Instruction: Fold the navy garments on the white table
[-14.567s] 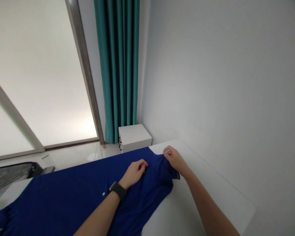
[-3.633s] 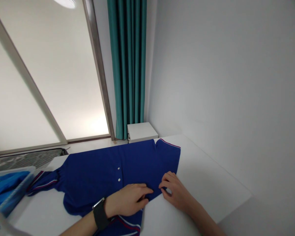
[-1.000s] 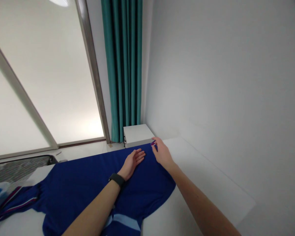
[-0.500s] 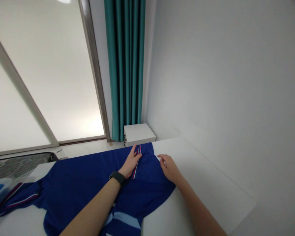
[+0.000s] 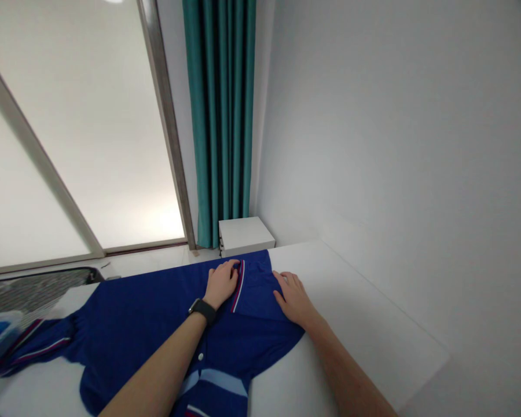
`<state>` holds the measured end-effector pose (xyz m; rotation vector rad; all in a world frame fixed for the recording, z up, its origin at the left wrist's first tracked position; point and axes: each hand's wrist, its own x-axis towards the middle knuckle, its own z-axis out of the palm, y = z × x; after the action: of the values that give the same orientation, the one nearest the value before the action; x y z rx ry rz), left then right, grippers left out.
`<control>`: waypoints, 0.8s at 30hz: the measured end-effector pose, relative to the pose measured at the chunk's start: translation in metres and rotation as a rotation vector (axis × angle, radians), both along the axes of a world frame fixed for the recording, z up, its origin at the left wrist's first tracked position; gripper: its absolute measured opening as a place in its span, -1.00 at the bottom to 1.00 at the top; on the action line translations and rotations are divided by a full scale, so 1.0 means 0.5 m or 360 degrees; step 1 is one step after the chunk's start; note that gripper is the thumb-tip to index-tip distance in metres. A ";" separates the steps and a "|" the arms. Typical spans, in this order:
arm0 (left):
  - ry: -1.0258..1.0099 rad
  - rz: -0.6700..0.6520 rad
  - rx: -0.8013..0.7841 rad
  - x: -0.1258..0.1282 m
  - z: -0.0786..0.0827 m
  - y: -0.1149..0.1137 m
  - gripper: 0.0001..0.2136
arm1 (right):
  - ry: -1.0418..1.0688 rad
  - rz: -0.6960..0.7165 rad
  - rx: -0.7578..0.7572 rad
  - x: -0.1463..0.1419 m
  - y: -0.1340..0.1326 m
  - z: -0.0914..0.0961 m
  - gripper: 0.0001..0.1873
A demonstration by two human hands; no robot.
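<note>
A dark blue polo shirt [image 5: 130,324] lies spread on a white table, one sleeve folded in over its body. That sleeve's cuff [image 5: 239,289] has white and red stripes. My left hand [image 5: 220,285], with a black watch on its wrist, rests on the shirt just left of the cuff. Its fingers are slightly bent and apart, with the fingertips at the stripes. My right hand [image 5: 293,298] lies with fingers spread on the folded sleeve's right edge. The light blue inner collar [image 5: 221,379] and a white button [image 5: 201,357] show near the bottom.
The white tabletop [image 5: 364,324] runs along the wall at right. A clear plastic bin [image 5: 4,333] with blue contents stands at the left edge. Beyond the table are a white cabinet [image 5: 246,233], a green curtain [image 5: 223,127] and frosted sliding doors [image 5: 91,145].
My left hand has moved slightly left, its thumb coming off the cuff. My right hand has moved left and down onto the sleeve's edge, its fingers flattening out.
</note>
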<state>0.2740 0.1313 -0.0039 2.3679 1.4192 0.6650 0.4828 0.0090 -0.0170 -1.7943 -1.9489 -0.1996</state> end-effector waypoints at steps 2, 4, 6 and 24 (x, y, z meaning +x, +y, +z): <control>-0.0093 -0.0003 -0.0062 -0.002 -0.001 0.007 -0.72 | 0.0006 0.0046 0.0061 -0.021 -0.006 0.021 -0.61; -0.0131 -0.0013 -0.0099 -0.004 0.000 0.012 -0.73 | 0.0018 0.0168 0.0050 -0.056 -0.016 0.041 -0.69; -0.0148 -0.0029 -0.0119 -0.006 0.000 0.016 -0.71 | 0.0012 0.0359 -0.0026 -0.097 -0.027 0.053 -0.74; 0.0147 0.0139 -0.0182 0.055 0.012 0.064 -0.69 | -0.0082 0.0561 -0.0224 -0.176 -0.056 0.054 -0.65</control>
<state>0.3015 0.1634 0.0021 2.2860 1.5637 0.4873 0.3949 -0.0188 0.0100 -1.5046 -2.3263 0.0101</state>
